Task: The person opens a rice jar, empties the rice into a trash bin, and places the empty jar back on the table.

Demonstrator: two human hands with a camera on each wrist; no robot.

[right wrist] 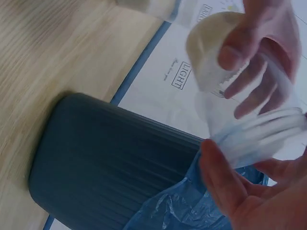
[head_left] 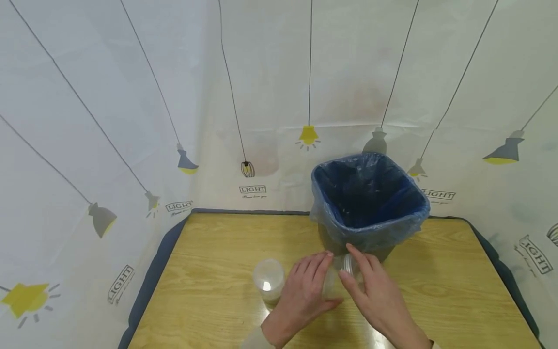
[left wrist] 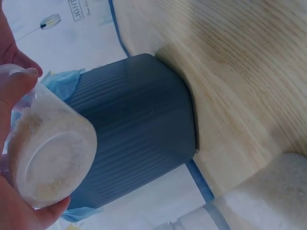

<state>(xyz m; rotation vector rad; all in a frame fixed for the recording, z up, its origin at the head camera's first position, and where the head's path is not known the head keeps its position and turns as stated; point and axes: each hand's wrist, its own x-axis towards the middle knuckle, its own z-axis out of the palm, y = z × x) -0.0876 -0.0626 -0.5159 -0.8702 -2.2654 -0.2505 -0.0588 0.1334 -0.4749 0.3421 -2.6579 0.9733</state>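
My left hand grips a clear plastic jar round its body. The jar is tilted, and pale flaky or grain-like stuff lies towards its base. At the jar's other end my right hand holds the ridged screw end, fingers on one side and thumb on the other. Whether that ridged part is a lid or the bare threaded neck is hard to tell. A second clear jar stands on the table just left of my left hand; pale contents show in it in the left wrist view.
A dark grey bin lined with a blue plastic bag stands right behind my hands. The wooden table ends at a wall sheet printed with lamps, which also runs up both sides.
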